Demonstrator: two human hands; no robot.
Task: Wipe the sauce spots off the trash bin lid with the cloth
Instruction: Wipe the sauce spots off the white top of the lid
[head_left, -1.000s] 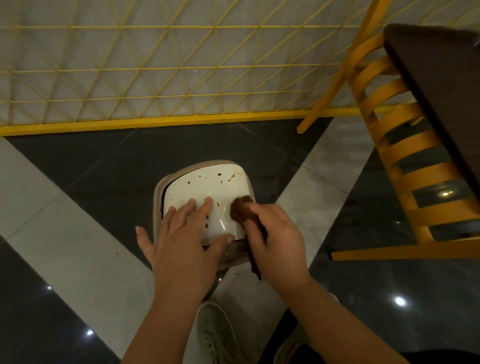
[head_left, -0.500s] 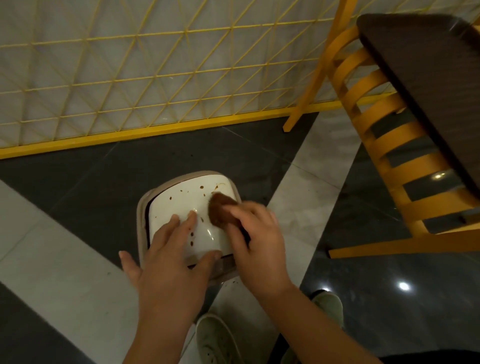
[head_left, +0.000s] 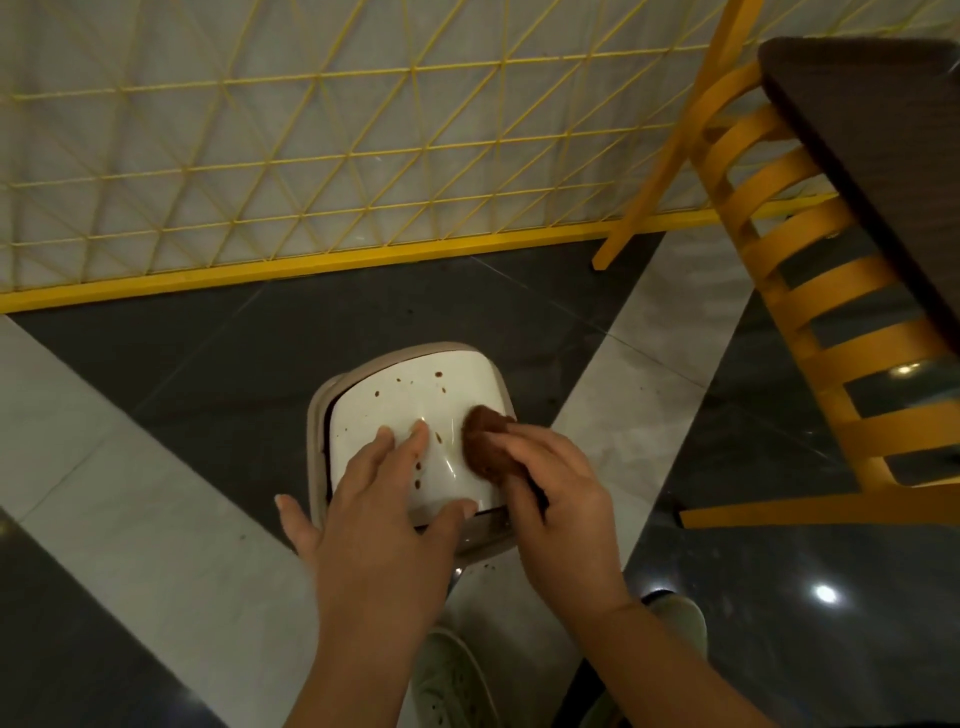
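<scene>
far left: pale grey marble floor band (head_left: 104, 467) running diagonal w/ dark glossy tile either side. behind it along the top, yellow wire lattice fence (head_left: 311, 130) on a solid yellow base rail.

my left hand (head_left: 374, 525) lies flat on the near-left part of the white glossy trash bin lid (head_left: 415, 395), fingers straight & spread, fingertips (head_left: 420, 434) pressing on the lid, thumb stretched along the lid's near edge, pinky hanging off the left side over the floor. holding nothing, just pressing down.

lid sits in a beige plastic bin rim (head_left: 317, 415), bin standing on the floor abt mid-frame, straddling dark tile & the marble band. brown sauce spots (head_left: 439, 375) dotted over the far part of the lid, a few more (head_left: 418, 467) right beside my left fingers.

my right hand (head_left: 550, 499) is curled round a wadded dark brown cloth (head_left: 485, 441), fingers wrapped over the top; cloth is pressed on the lid's right side, touching it, just right of the lid's centre crease. a bit of cloth pokes out under my palm at the bin's right edge.

below the hands: my pale green shoes (head_left: 452, 686), one under the left forearm, other toe near the right wrist.

right: yellow slatted wooden chair (head_left: 831, 322) on dark tile, & a dark brown tabletop (head_left: 883, 130) over it in the top right corner.
</scene>
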